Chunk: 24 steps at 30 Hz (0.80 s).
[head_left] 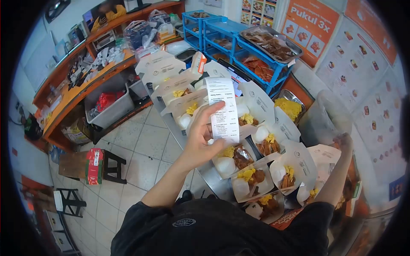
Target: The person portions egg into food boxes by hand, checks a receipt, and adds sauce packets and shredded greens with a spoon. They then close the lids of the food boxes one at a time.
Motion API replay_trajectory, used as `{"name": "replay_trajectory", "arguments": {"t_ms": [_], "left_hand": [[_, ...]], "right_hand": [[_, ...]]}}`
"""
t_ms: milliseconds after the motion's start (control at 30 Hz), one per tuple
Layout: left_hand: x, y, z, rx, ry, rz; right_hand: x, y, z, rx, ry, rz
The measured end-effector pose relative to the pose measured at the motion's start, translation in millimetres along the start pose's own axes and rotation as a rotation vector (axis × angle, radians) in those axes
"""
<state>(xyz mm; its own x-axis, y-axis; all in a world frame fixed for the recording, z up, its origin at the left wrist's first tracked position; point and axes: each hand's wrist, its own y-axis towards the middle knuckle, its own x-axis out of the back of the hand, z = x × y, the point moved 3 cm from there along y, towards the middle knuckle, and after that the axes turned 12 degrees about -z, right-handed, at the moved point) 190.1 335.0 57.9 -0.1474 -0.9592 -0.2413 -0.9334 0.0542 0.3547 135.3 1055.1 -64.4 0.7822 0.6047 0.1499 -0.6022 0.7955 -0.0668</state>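
My left hand (pixel 200 138) pinches a long printed receipt (pixel 223 91) and holds it above the food boxes. Below and around it, open paper lunch boxes (pixel 273 170) crowd a metal counter (pixel 209 181). Each visible box holds white rice, shredded yellow egg and browned pieces of food. Over to the right, my right hand (pixel 343 145) is beside a cloudy plastic tub (pixel 321 121). Its fingers are small and partly hidden, so I cannot make out whether they grip the tub.
Blue racks (pixel 256 55) with trays of food stand behind the counter, near a bowl of yellow shreds (pixel 288 109). Posters (pixel 311 30) cover the right wall. On the left are a cluttered wooden desk (pixel 115 64), a grey bin (pixel 106 104) and a stool (pixel 77 164).
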Motion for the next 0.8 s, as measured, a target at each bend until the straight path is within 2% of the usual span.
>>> {"name": "replay_trajectory", "arguments": {"t_ms": [33, 100, 133, 167, 200, 233, 300, 433, 500, 567, 600, 633, 667, 733, 800], "left_hand": [[1.3, 2.0, 2.4, 0.011, 0.000, 0.019], [6.0, 7.8, 10.3, 0.056, -0.182, 0.050], [7.6, 9.1, 15.3, 0.086, -0.187, 0.087], [12.4, 10.8, 17.9, 0.023, -0.098, 0.041], [15.3, 12.5, 19.2, -0.046, -0.012, -0.003], [13.8, 12.5, 19.8, -0.027, -0.016, 0.035], [12.9, 11.3, 20.3, 0.121, -0.217, 0.016], [15.5, 14.1, 29.2, 0.142, -0.207, 0.008], [11.3, 14.9, 30.4, 0.154, -0.223, 0.053], [10.2, 13.6, 37.6, 0.119, -0.176, 0.024], [7.9, 14.6, 42.4, 0.074, -0.133, -0.007], [8.2, 15.2, 45.2, 0.035, -0.098, 0.027], [6.1, 13.9, 48.0, 0.046, -0.127, 0.082], [6.6, 9.3, 51.9, 0.088, -0.155, 0.056], [3.9, 6.1, 52.9, 0.111, -0.194, 0.096]], "right_hand": [[10.5, 10.8, -12.8, 0.171, -0.097, 0.109], [4.8, -28.5, 6.2, -0.103, 0.150, -0.010], [1.1, -51.8, 16.1, -0.147, 0.214, -0.065], [1.8, -61.6, 21.9, -0.187, 0.281, -0.121], [3.5, -51.8, 16.2, -0.142, 0.178, -0.099], [6.8, -43.6, 8.5, -0.101, 0.073, -0.073], [-7.0, -77.1, 21.4, -0.189, 0.135, -0.215], [-25.8, -90.2, 23.1, -0.128, -0.036, -0.275], [-25.8, -86.3, 23.3, -0.260, 0.055, -0.198], [-29.1, -76.1, 13.9, -0.209, 0.041, -0.013], [-17.2, -34.0, -22.1, 0.201, -0.220, 0.131], [-29.4, -62.4, 0.0, -0.139, 0.145, 0.110], [-29.6, -72.3, 2.5, -0.171, -0.023, -0.059], [-8.4, -66.2, -16.8, -0.189, -0.395, -0.123], [-3.6, -130.5, 16.9, -0.168, -0.726, -0.150]]}}
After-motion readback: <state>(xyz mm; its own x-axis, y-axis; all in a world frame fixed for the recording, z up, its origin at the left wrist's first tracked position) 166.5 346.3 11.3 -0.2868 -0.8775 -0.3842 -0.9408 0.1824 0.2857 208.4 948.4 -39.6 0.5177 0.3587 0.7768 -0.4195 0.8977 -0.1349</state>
